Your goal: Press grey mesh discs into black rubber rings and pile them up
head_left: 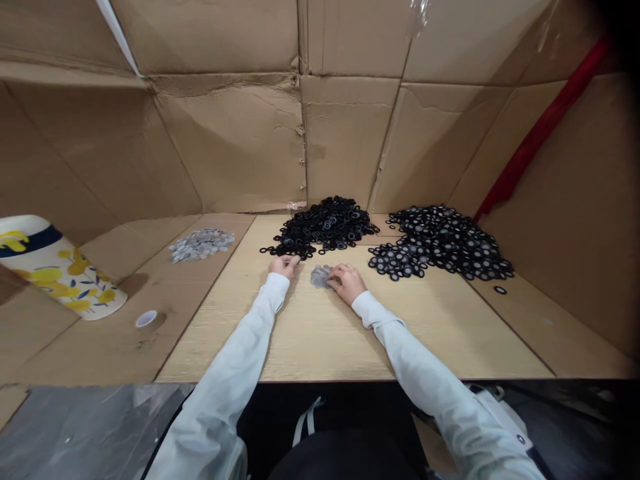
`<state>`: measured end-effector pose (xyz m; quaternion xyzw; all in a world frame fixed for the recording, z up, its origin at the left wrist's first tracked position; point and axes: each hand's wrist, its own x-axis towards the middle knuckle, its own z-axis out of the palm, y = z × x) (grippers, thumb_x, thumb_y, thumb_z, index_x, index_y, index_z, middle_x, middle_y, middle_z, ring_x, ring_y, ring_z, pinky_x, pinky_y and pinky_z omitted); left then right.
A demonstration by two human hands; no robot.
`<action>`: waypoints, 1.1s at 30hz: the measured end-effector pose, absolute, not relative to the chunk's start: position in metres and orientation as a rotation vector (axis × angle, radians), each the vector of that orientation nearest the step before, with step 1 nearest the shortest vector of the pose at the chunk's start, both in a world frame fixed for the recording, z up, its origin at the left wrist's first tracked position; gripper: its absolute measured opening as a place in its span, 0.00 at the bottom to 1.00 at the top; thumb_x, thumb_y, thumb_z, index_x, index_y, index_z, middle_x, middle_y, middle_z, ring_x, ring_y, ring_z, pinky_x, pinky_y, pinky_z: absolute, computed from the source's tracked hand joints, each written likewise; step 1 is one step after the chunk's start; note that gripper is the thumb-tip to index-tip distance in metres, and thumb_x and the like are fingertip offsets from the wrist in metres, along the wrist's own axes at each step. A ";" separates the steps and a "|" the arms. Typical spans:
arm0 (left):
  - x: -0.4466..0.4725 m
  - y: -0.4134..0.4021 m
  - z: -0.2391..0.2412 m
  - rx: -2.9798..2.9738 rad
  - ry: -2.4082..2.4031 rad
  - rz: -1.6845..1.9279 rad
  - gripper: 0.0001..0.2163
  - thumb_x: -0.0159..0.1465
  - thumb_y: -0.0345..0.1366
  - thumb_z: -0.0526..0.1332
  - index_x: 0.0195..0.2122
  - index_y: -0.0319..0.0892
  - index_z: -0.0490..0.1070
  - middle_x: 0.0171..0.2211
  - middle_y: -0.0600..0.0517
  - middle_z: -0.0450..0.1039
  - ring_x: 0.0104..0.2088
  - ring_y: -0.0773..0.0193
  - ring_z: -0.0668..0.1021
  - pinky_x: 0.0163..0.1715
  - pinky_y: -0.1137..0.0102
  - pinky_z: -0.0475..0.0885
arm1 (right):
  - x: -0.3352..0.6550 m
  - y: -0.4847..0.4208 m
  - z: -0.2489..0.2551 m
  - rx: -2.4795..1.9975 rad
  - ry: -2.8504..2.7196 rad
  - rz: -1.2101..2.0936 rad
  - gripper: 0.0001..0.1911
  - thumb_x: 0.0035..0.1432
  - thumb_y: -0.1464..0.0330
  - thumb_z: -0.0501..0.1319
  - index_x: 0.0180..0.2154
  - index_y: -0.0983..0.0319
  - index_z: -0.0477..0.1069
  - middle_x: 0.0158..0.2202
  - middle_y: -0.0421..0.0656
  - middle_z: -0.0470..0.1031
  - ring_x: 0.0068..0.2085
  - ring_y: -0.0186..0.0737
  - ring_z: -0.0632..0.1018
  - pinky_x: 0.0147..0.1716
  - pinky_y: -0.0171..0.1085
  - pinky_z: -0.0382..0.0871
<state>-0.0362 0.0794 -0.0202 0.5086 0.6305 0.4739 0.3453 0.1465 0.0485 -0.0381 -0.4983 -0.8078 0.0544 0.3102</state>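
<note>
My left hand [283,267] is at the near edge of a heap of black rings [327,223], its fingertips pinched on a black ring there. To its right lies a small pile of thin, greyish see-through discs [319,276]. The fingers of my right hand [347,282] are bent together over the right side of this pile, closed on a disc at its edge; the disc is mostly hidden by the fingers. Farther right is a broad heap of black rings with pale centres [450,243], apart from both hands.
More greyish discs [203,245] lie in a pile at the left. A white tape roll [146,319] and a tall white container with yellow flowers [75,273] stand nearer me. One pale-centred ring [501,290] lies alone at right. Cardboard walls [350,140] enclose the table, with red cloth [540,133] on the right.
</note>
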 end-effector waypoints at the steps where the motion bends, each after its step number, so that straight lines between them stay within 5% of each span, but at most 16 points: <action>1: -0.030 0.076 -0.018 1.144 1.493 1.255 0.07 0.51 0.36 0.58 0.22 0.37 0.67 0.23 0.48 0.72 0.30 0.62 0.75 0.36 0.68 0.68 | 0.146 0.048 -0.037 -1.296 -2.098 0.208 0.05 0.47 0.71 0.58 0.28 0.62 0.72 0.31 0.44 0.72 0.35 0.37 0.69 0.37 0.37 0.62; 6: -0.003 0.057 -0.011 0.743 1.066 1.169 0.09 0.47 0.36 0.63 0.21 0.35 0.66 0.21 0.47 0.72 0.24 0.66 0.75 0.35 0.69 0.70 | 0.148 0.048 -0.032 -1.249 -1.851 0.470 0.06 0.46 0.70 0.57 0.28 0.62 0.72 0.27 0.41 0.74 0.26 0.33 0.71 0.29 0.33 0.64; 14: 0.004 0.053 -0.013 0.624 1.067 1.200 0.09 0.45 0.33 0.65 0.19 0.35 0.65 0.21 0.47 0.72 0.25 0.68 0.74 0.35 0.70 0.70 | 0.148 0.047 -0.031 -1.224 -1.743 0.525 0.08 0.46 0.69 0.56 0.29 0.62 0.73 0.28 0.42 0.75 0.26 0.33 0.72 0.28 0.33 0.65; 20: -0.015 0.061 -0.014 1.338 1.670 1.207 0.09 0.47 0.38 0.61 0.17 0.38 0.66 0.22 0.48 0.71 0.31 0.60 0.74 0.36 0.67 0.67 | 0.148 0.048 -0.034 -1.222 -1.806 0.419 0.09 0.46 0.71 0.55 0.29 0.61 0.72 0.29 0.42 0.75 0.26 0.33 0.71 0.28 0.33 0.64; 25: -0.032 0.066 -0.019 1.998 2.079 0.792 0.07 0.49 0.34 0.58 0.16 0.39 0.68 0.29 0.44 0.72 0.35 0.59 0.73 0.37 0.69 0.64 | 0.148 0.050 -0.037 -1.225 -1.841 0.371 0.08 0.47 0.70 0.55 0.28 0.62 0.72 0.28 0.42 0.74 0.26 0.33 0.70 0.28 0.32 0.64; 33: -0.041 0.075 -0.023 1.728 1.930 0.934 0.09 0.46 0.38 0.60 0.13 0.41 0.66 0.18 0.51 0.70 0.30 0.62 0.73 0.31 0.71 0.65 | 0.139 0.042 -0.030 -1.151 -1.928 0.338 0.06 0.50 0.72 0.52 0.29 0.63 0.67 0.31 0.43 0.71 0.33 0.35 0.69 0.35 0.35 0.63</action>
